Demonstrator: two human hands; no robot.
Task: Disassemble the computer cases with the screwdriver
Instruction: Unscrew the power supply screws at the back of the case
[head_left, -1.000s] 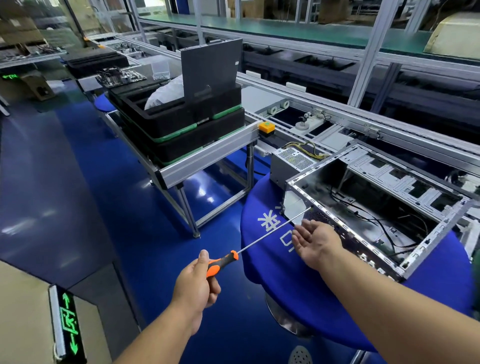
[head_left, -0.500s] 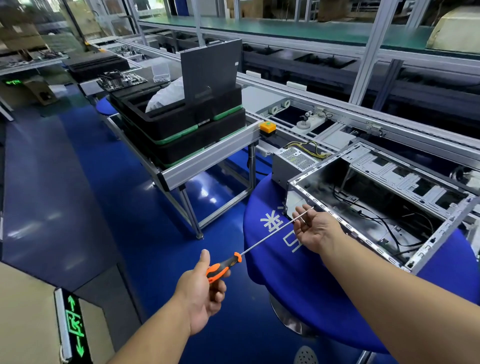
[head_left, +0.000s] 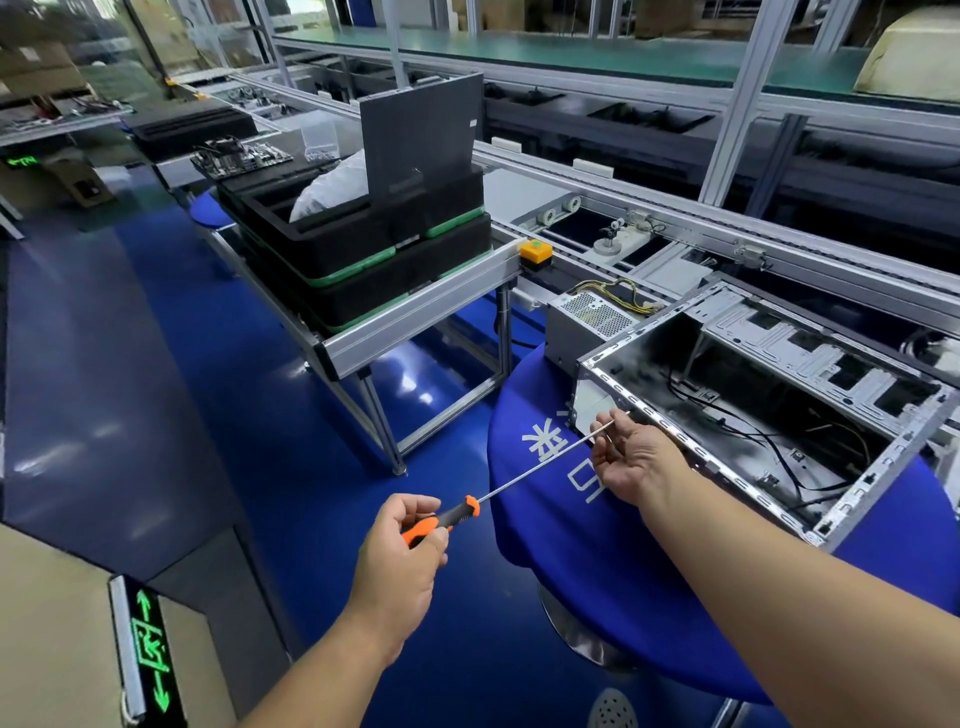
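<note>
**Ana:** Since the earlier frame, the right hand (head_left: 631, 457) has gone from lying open by the case edge to closing its fingertips on the thin steel shaft of the orange-and-black-handled screwdriver (head_left: 524, 480), close to the tip. The left hand (head_left: 402, 551) has also turned on the handle, knuckles more on top.

**Ben:** So both hands have hold of the tool?

**Ana:** Yes. The left hand is wrapped round the grip, fingers curled. The right hand is only partly closed, thumb and fingers pinching the shaft, palm turned up.

**Ben:** And the case?

**Ana:** The bare grey sheet-metal computer case (head_left: 769, 410) lies open side up, just beyond the right hand, the screwdriver tip at its near corner. Whether the tip sits in a screw, I cannot tell.

**Ben:** How far along is it?

**Ana:** Well on, I would judge. The side panel is off, and no board shows inside, only loose black cables. A grey boxed power supply with yellow leads (head_left: 592, 317) stands outside, beyond the case's far-left corner. What is left looks like frame screws and the cables.

**Ben:** What carries it?

**Ana:** A round counter under a blue cloth with white lettering (head_left: 571, 530). Further off from the left hand, stacked black trays (head_left: 363, 260) sit on an aluminium conveyor frame (head_left: 415, 312).
</note>
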